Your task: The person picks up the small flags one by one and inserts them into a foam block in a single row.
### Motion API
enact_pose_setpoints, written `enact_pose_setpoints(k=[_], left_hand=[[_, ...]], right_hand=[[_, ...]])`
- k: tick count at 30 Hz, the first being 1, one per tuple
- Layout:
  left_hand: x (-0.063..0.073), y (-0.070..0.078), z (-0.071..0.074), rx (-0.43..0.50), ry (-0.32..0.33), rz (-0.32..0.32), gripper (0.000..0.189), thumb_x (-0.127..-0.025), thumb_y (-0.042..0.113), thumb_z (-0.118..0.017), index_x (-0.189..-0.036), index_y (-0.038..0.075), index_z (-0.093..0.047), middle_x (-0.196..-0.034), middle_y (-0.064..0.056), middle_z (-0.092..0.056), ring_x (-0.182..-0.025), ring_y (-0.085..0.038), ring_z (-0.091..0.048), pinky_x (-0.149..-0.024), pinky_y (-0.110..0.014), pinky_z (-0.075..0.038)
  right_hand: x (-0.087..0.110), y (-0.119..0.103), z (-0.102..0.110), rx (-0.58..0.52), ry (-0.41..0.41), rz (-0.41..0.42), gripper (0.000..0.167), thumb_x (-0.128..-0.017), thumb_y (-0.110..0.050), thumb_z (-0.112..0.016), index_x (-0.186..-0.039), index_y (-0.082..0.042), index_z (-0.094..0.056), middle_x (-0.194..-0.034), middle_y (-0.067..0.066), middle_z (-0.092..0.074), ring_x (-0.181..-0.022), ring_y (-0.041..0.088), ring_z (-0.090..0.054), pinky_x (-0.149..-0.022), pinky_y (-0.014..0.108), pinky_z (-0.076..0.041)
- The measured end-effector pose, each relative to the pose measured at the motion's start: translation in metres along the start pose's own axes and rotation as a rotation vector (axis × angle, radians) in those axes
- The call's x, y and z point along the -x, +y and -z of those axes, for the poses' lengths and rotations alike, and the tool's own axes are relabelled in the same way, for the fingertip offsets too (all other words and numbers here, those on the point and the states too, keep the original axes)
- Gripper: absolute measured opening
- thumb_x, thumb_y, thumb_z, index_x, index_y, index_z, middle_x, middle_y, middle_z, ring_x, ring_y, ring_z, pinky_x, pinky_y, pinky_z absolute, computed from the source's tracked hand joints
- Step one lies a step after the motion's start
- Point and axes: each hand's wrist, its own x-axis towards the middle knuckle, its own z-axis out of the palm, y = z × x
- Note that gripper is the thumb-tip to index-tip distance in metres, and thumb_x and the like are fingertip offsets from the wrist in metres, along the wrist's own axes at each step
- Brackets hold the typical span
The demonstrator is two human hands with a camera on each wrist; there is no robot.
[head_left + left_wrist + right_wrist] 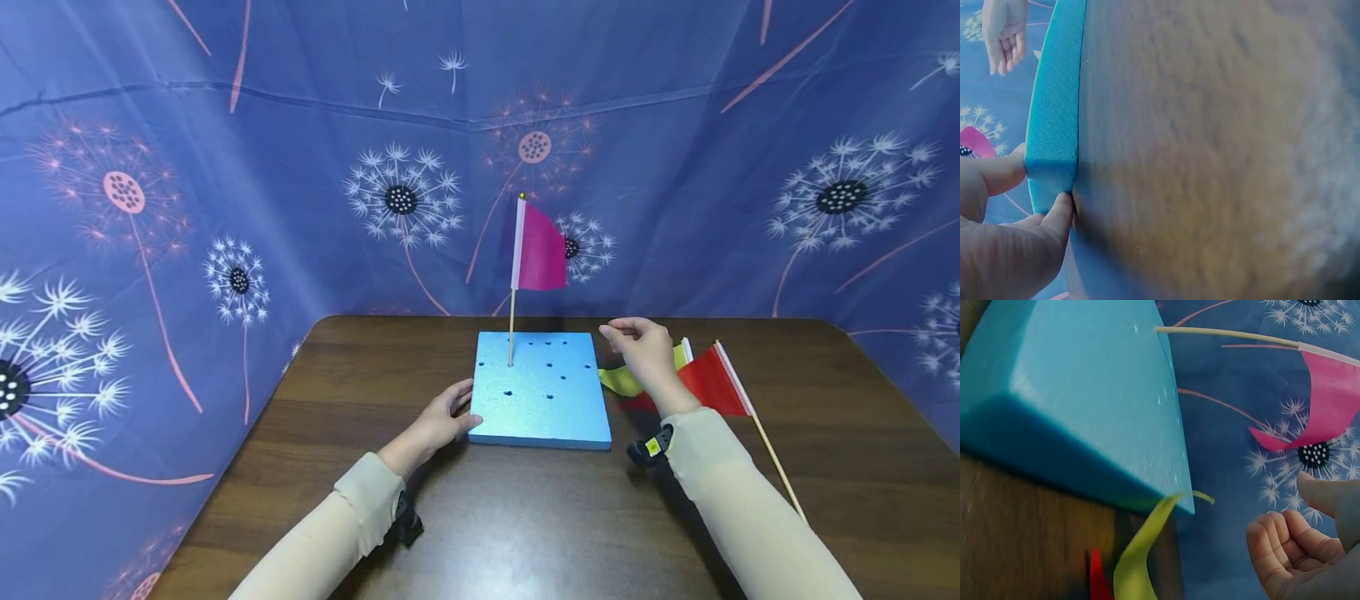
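A light-blue foam board (540,417) with several small holes lies flat on the table. A magenta flag (542,250) stands upright in one hole toward its back left. My left hand (442,421) grips the board's left edge near the front corner, thumb and fingers on either side of the corner (1054,169) in the left wrist view. Over the table to the board's right hovers my right hand (647,354), fingers loosely bent, nothing between them. Beneath it, partly covered by hand and wrist, lie a yellow-green flag (621,382) and a red flag (716,385).
The brown wooden table (360,375) ends at the back against a blue curtain (300,167) with dandelion prints. The red flag's wooden stick (776,458) slants toward the right forearm. Each wrist carries a small black camera (649,448).
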Motion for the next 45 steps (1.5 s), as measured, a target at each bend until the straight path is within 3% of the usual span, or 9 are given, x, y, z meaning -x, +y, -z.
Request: enact_pose_setpoints(k=[6,11,18,26,28,34,37,41,45], left_hand=[[0.003,0.000,0.005,0.006,0.007,-0.007,0.066,-0.095,0.008,-0.061,-0.152,0.009,-0.028,-0.156,-0.016,-0.033,-0.145,-0.032,-0.028,-0.116,-0.049,-0.031],[0.005,-0.001,0.006,0.006,0.032,-0.005,0.064,-0.094,0.006,-0.060,-0.151,0.007,-0.029,-0.155,-0.017,-0.035,-0.144,-0.033,-0.030,-0.115,-0.049,-0.032],[0.001,0.002,0.000,0.008,-0.020,-0.027,0.067,-0.094,0.008,-0.062,-0.151,0.005,-0.027,-0.155,-0.020,-0.033,-0.142,-0.035,-0.033,-0.113,-0.047,-0.035],[0.002,0.001,0.003,0.023,-0.011,-0.020,0.066,-0.094,0.005,-0.060,-0.151,0.003,-0.026,-0.155,-0.020,-0.032,-0.143,-0.035,-0.031,-0.116,-0.048,-0.032],[0.002,0.001,0.003,0.031,-0.017,-0.024,0.066,-0.095,0.005,-0.060,-0.151,0.003,-0.026,-0.155,-0.020,-0.032,-0.144,-0.035,-0.030,-0.116,-0.048,-0.031],[0.002,-0.001,0.001,0.027,-0.016,-0.035,0.065,-0.095,0.006,-0.059,-0.151,0.003,-0.026,-0.155,-0.020,-0.032,-0.144,-0.035,-0.029,-0.116,-0.048,-0.030],[0.002,-0.002,0.001,0.035,-0.007,-0.037,0.065,-0.095,0.005,-0.060,-0.151,0.002,-0.027,-0.155,-0.020,-0.032,-0.144,-0.035,-0.029,-0.116,-0.048,-0.031],[0.003,-0.002,0.001,0.031,-0.001,-0.024,0.065,-0.095,0.006,-0.060,-0.151,0.003,-0.028,-0.155,-0.020,-0.033,-0.144,-0.035,-0.029,-0.116,-0.049,-0.031],[0.004,-0.002,0.002,0.027,-0.001,-0.023,0.065,-0.094,0.007,-0.061,-0.150,0.003,-0.028,-0.155,-0.019,-0.033,-0.144,-0.035,-0.029,-0.116,-0.049,-0.030]], right_hand=[[0.004,0.003,0.013,0.057,-0.009,0.024,0.046,-0.093,-0.040,-0.063,-0.117,-0.001,-0.065,-0.104,0.020,-0.068,-0.090,0.033,-0.068,-0.063,0.011,-0.049],[0.011,0.007,0.025,0.073,-0.036,0.044,0.052,-0.092,-0.044,-0.063,-0.119,0.001,-0.063,-0.107,0.021,-0.067,-0.085,0.022,-0.069,-0.064,0.010,-0.051],[0.027,0.020,0.048,0.154,0.024,0.064,0.049,-0.092,-0.041,-0.065,-0.114,0.003,-0.065,-0.104,0.022,-0.067,-0.068,-0.004,-0.057,-0.058,0.011,-0.048],[0.036,0.029,0.062,0.260,0.007,0.089,0.052,-0.092,-0.044,-0.064,-0.116,0.002,-0.065,-0.110,0.024,-0.068,-0.099,0.035,-0.063,-0.071,0.027,-0.050],[0.039,0.031,0.067,0.277,0.008,0.075,0.053,-0.091,-0.043,-0.065,-0.117,0.003,-0.065,-0.110,0.025,-0.068,-0.099,0.036,-0.064,-0.068,0.024,-0.050],[0.047,0.042,0.086,0.327,0.025,0.031,0.052,-0.089,-0.044,-0.067,-0.113,0.003,-0.067,-0.103,0.025,-0.070,-0.075,0.005,-0.057,-0.056,0.020,-0.045],[0.054,0.049,0.092,0.337,0.041,0.005,0.053,-0.089,-0.044,-0.066,-0.112,0.004,-0.067,-0.103,0.027,-0.069,-0.076,0.013,-0.060,-0.054,0.021,-0.046],[0.064,0.059,0.099,0.350,0.051,-0.030,0.055,-0.091,-0.044,-0.065,-0.114,0.006,-0.065,-0.105,0.030,-0.067,-0.088,0.036,-0.062,-0.052,0.022,-0.046],[0.070,0.066,0.108,0.349,0.045,-0.081,0.059,-0.091,-0.046,-0.064,-0.116,0.007,-0.064,-0.109,0.032,-0.065,-0.089,0.036,-0.061,-0.053,0.023,-0.046]])
